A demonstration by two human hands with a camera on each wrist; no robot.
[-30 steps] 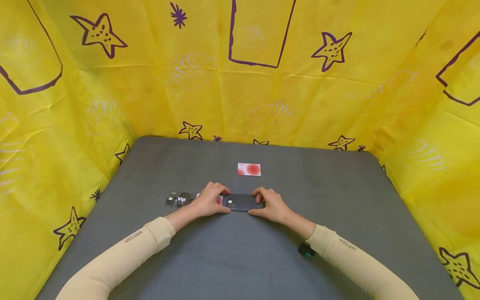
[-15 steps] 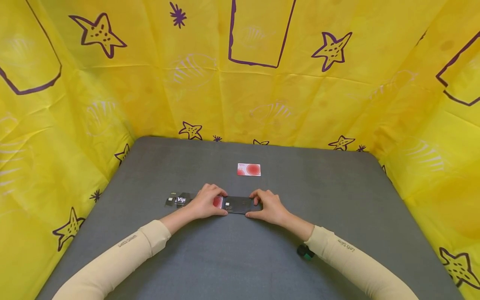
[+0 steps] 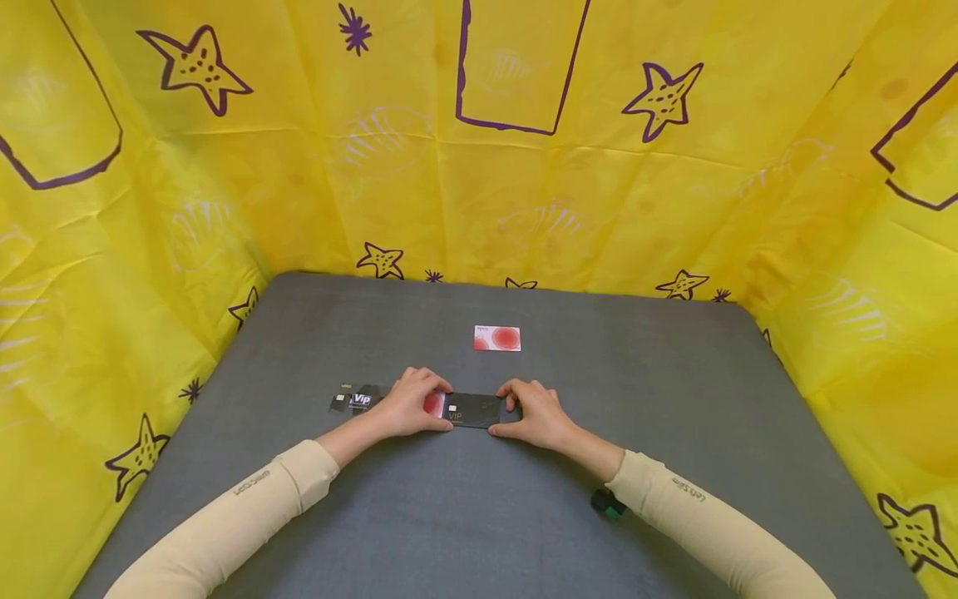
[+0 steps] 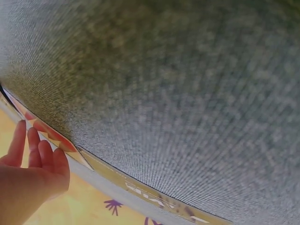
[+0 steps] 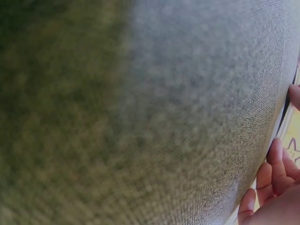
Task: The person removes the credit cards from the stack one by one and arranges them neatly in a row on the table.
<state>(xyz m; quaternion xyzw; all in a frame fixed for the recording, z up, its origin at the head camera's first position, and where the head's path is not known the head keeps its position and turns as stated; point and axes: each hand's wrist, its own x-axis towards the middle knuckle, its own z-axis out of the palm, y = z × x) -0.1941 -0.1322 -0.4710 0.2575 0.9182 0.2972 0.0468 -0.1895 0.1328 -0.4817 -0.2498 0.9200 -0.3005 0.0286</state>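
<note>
In the head view, a black VIP card point(image 3: 475, 409) lies between my hands on the grey table. My left hand point(image 3: 407, 405) pinches its left end, thumb at the near edge and index finger at the far edge. Its right end is pinched the same way by my right hand point(image 3: 536, 413). Under my left hand, a red-and-white card point(image 3: 433, 404) abuts the black one, mostly covered. Farther left is a dark card with white "Vip" lettering point(image 3: 361, 399). The left wrist view shows my left fingers along the red card point(image 4: 51, 133); the right wrist view shows my right fingers point(image 5: 276, 159) beside a dark edge.
Another white card with red circles point(image 3: 497, 339) lies alone farther back on the grey table point(image 3: 636, 358). Yellow cloth point(image 3: 419, 191) with starfish drawings surrounds the table's back and sides. A dark band with a green part point(image 3: 608, 503) hangs at my right wrist.
Both hands have shifted slightly left and nearer with the black card, bringing it up against the red-and-white card. In the last half second they have barely moved.
</note>
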